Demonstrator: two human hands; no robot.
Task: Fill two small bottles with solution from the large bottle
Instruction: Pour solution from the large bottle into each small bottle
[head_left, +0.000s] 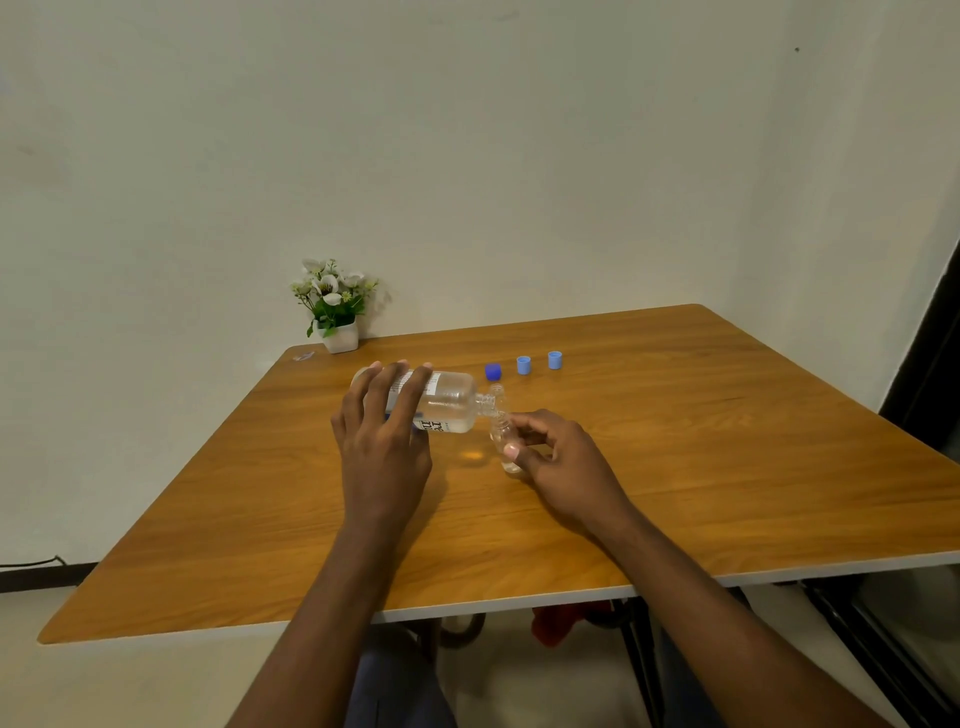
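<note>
My left hand (382, 431) grips the large clear bottle (451, 402), tipped on its side with its open neck pointing right. The neck rests over the mouth of a small clear bottle (504, 441) that stands on the wooden table (675, 467). My right hand (561, 457) holds this small bottle between thumb and fingers. A second small clear bottle (497, 391) stands just behind the large bottle's neck, partly hidden. Three caps lie further back: one dark blue cap (493, 371) and two light blue caps (523, 365), (555, 360).
A white pot of artificial flowers (335, 306) stands at the table's far left corner, against the wall. A small clear item (304, 356) lies next to it. The near table edge runs below my forearms. A dark frame borders the right side.
</note>
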